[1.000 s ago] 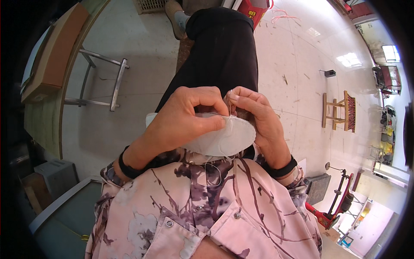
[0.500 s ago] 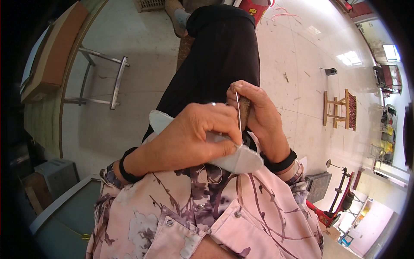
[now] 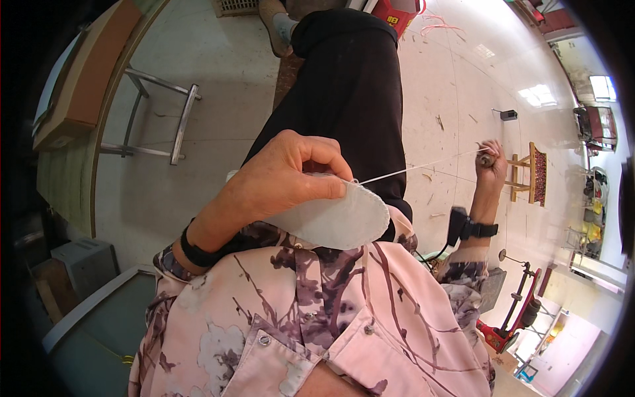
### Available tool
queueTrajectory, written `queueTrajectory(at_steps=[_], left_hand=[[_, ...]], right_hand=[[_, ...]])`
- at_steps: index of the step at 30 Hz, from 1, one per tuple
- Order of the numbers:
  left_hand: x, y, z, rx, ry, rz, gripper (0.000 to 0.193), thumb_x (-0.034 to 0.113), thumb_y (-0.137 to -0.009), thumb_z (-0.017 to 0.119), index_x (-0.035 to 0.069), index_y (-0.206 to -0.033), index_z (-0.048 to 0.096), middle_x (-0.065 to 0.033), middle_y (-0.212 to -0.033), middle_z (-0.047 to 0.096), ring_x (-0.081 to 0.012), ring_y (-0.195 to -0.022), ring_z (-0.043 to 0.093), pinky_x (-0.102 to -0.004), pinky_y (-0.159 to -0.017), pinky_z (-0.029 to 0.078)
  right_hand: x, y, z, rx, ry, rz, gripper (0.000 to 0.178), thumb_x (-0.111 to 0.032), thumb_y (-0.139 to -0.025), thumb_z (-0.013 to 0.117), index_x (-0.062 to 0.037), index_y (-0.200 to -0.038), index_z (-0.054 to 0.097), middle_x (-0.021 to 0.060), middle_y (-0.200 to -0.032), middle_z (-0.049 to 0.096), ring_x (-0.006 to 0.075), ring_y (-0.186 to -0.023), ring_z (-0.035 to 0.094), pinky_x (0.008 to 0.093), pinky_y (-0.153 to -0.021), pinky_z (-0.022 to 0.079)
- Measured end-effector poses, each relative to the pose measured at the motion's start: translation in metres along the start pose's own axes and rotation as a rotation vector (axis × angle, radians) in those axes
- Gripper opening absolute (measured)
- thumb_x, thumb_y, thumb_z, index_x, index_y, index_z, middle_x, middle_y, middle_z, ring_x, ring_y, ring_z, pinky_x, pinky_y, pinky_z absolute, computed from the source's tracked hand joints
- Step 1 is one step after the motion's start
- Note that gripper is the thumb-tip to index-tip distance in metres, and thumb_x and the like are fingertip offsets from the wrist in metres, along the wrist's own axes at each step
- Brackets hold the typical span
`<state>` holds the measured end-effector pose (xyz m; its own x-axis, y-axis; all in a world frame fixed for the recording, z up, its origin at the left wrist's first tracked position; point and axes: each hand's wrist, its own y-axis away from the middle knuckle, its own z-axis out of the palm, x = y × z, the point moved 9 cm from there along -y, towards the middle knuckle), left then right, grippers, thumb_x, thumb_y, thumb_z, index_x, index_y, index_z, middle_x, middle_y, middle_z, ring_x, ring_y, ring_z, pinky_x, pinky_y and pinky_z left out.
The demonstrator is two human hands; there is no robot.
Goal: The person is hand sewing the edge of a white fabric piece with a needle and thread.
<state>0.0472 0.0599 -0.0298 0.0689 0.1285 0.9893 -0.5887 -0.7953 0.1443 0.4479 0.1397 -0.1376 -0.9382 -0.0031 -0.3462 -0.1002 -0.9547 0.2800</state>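
My left hand (image 3: 291, 175) pinches the upper edge of a pale, stitched shoe insole (image 3: 344, 215), thumb on top, just in front of my chest. From that edge a white thread (image 3: 423, 165) runs taut up to the right. At its other end is my right hand (image 3: 491, 162), stretched far out to the side with the fingers closed. A brown handle with a rounded end (image 3: 486, 160) shows in that fist; what tool it belongs to is hidden. Part of the insole lies behind my left hand.
A small wooden stool (image 3: 531, 174) stands beyond my right hand. Below it is a red and black hand-cranked machine (image 3: 516, 314). On the left are a metal-legged stand (image 3: 178, 126) and a cardboard box (image 3: 99, 73). A red bag (image 3: 397, 14) sits past my knee.
My right hand has swung from beside the insole far out to the right, drawing the thread long and taut. The insole now lies flatter and more in view under my left hand.
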Motion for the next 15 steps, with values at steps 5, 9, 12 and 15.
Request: queueTrajectory(at_steps=[5,9,12,15], left_hand=[[0.000,-0.003,0.009,-0.023,-0.037,-0.011,0.011,0.008,-0.074,0.065,-0.001,-0.081,0.067,-0.0015,-0.074,0.060,-0.0079,-0.068,0.055,-0.0224,-0.063,0.042],[-0.001,-0.004,0.009,-0.016,-0.078,-0.061,0.006,0.002,-0.075,0.064,0.000,-0.080,0.066,0.0006,-0.075,0.055,-0.0064,-0.069,0.049,-0.0199,-0.062,0.036],[-0.001,-0.001,0.008,-0.003,-0.095,-0.058,0.008,0.006,-0.074,0.065,0.000,-0.080,0.066,-0.0013,-0.074,0.058,-0.0075,-0.068,0.052,-0.0210,-0.062,0.039],[-0.002,-0.002,0.008,0.006,-0.108,-0.051,0.011,0.009,-0.074,0.065,0.000,-0.080,0.067,-0.0038,-0.073,0.061,-0.0091,-0.067,0.056,-0.0223,-0.062,0.043]], right_hand=[[0.032,-0.004,0.002,-0.156,0.266,0.020,0.023,-0.012,-0.094,0.049,-0.0076,-0.073,0.043,0.0002,-0.065,0.046,0.0071,-0.055,0.045,0.0192,-0.048,0.039],[0.195,0.097,0.117,-0.296,1.135,0.399,0.023,-0.025,-0.093,0.052,-0.0041,-0.097,0.061,-0.0026,-0.065,0.050,0.0038,-0.051,0.047,0.0176,-0.046,0.036],[0.228,0.134,0.133,-0.449,1.139,0.666,0.027,-0.025,-0.093,0.053,-0.0028,-0.106,0.062,-0.0035,-0.063,0.049,0.0035,-0.050,0.046,0.0178,-0.044,0.033],[0.239,0.145,0.122,-0.630,1.170,0.834,0.024,-0.024,-0.092,0.054,-0.0018,-0.097,0.062,-0.0040,-0.061,0.048,0.0029,-0.050,0.044,0.0174,-0.043,0.031]])
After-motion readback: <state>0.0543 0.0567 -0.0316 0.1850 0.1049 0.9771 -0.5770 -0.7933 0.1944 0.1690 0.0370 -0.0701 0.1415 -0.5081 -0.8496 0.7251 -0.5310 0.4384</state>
